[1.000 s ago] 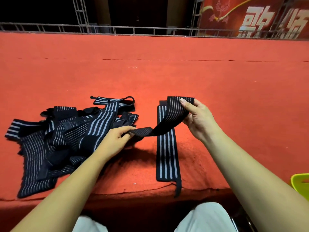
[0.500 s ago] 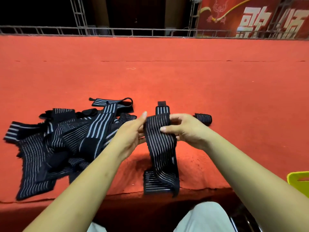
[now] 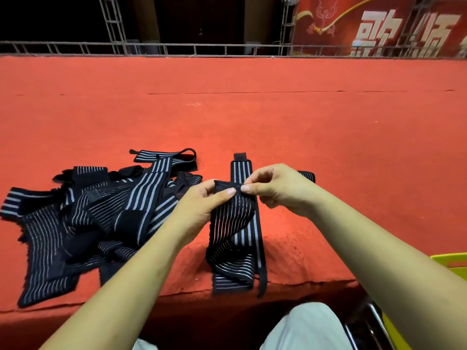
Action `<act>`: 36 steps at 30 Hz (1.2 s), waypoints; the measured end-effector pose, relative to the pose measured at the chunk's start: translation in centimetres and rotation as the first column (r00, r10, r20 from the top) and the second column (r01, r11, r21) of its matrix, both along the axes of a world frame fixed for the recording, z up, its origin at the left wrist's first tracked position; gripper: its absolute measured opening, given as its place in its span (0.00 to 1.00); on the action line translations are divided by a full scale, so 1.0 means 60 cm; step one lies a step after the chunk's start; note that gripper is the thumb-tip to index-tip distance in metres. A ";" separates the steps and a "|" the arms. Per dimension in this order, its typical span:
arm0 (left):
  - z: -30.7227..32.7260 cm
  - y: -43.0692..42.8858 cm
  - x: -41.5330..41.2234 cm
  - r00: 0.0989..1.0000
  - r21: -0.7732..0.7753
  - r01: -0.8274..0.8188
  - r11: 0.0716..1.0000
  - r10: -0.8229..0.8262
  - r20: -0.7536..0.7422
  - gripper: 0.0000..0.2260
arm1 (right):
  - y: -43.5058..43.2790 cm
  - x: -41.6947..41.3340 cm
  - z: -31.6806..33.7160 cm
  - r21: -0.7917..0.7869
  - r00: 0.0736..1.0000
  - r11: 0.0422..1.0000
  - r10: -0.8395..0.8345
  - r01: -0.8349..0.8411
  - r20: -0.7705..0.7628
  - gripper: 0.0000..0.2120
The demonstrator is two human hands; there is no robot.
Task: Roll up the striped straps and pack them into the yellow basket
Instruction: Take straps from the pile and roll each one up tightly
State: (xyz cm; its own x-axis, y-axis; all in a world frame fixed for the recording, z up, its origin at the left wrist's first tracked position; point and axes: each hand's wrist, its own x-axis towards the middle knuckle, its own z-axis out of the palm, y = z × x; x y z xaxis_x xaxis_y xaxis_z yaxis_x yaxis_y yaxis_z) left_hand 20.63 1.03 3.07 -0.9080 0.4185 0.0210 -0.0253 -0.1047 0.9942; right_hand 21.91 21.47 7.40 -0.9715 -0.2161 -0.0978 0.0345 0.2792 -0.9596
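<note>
Both hands shifted to strap's top end since half-second earlier; yellow basket [image 3: 449,261] near right, mostly out of frame, contents not visible; left hand [image 3: 199,208] and right hand [image 3: 275,189] pinch folded top edge of striped strap [image 3: 231,223], fingers curled, thumbs almost meeting; tail drapes to red-carpeted ledge [image 3: 328,147] edge; pile of straps [image 3: 88,218] left; rolled strap [image 3: 307,175] just behind right hand.

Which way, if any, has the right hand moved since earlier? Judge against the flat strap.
Yes. The right hand moved left and nearer, over the flat strap, meeting the left hand.
</note>
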 end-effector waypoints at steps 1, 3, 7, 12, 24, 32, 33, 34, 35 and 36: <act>-0.001 0.001 0.003 0.998 -0.029 0.060 0.998 -0.059 0.034 0.13 | 0.002 -0.003 0.007 -0.013 1.000 1.000 -0.022 0.021 -0.016 0.05; -0.008 0.005 0.010 0.980 -0.152 0.195 0.969 -0.186 0.072 0.09 | 0.010 -0.010 0.024 -0.035 0.994 0.995 -0.097 0.095 -0.052 0.05; -0.015 0.013 0.019 0.964 -0.161 0.248 0.955 -0.228 0.136 0.06 | 0.045 -0.042 0.036 -0.173 0.937 0.924 -0.349 0.341 -0.021 0.06; -0.013 0.031 0.023 0.937 -0.020 0.289 0.957 -0.279 0.210 0.07 | 0.100 -0.082 0.014 -0.331 0.785 0.738 -0.619 0.588 0.013 0.07; -0.111 0.136 0.039 0.922 -0.257 0.323 0.911 -0.242 0.304 0.02 | 0.149 -0.143 0.030 -0.110 0.707 0.807 -0.567 0.581 -0.424 0.09; -0.174 0.142 -0.007 0.831 -0.873 -0.238 0.425 -0.377 -0.410 0.21 | 0.148 -0.212 -0.030 0.087 0.762 0.803 -0.517 0.590 -0.391 0.08; -0.183 0.137 -0.007 0.821 -0.848 -0.259 0.463 -0.358 -0.446 0.25 | 0.148 -0.220 -0.040 0.113 0.767 0.797 -0.517 0.593 -0.379 0.08; -0.193 0.133 -0.008 0.804 -0.819 -0.276 0.503 -0.346 -0.484 0.28 | 0.149 -0.232 -0.053 0.133 0.774 0.794 -0.518 0.593 -0.364 0.08; -0.202 0.131 -0.010 0.784 -0.793 -0.286 0.538 -0.344 -0.517 0.30 | 0.151 -0.244 -0.065 0.154 0.779 0.789 -0.519 0.595 -0.351 0.07; -0.208 0.128 -0.013 0.765 -0.773 -0.289 0.565 -0.350 -0.541 0.30 | 0.154 -0.257 -0.078 0.184 0.783 0.781 -0.518 0.597 -0.344 0.07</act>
State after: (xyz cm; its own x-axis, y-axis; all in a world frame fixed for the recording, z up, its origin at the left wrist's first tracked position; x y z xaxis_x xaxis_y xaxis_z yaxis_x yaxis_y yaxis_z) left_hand 19.85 8.69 -9.43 -0.8030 0.5697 0.1751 0.5838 0.6926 0.4237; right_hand 6.48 30.74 2.70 -0.9068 0.3686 0.2045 0.0272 0.5353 -0.8442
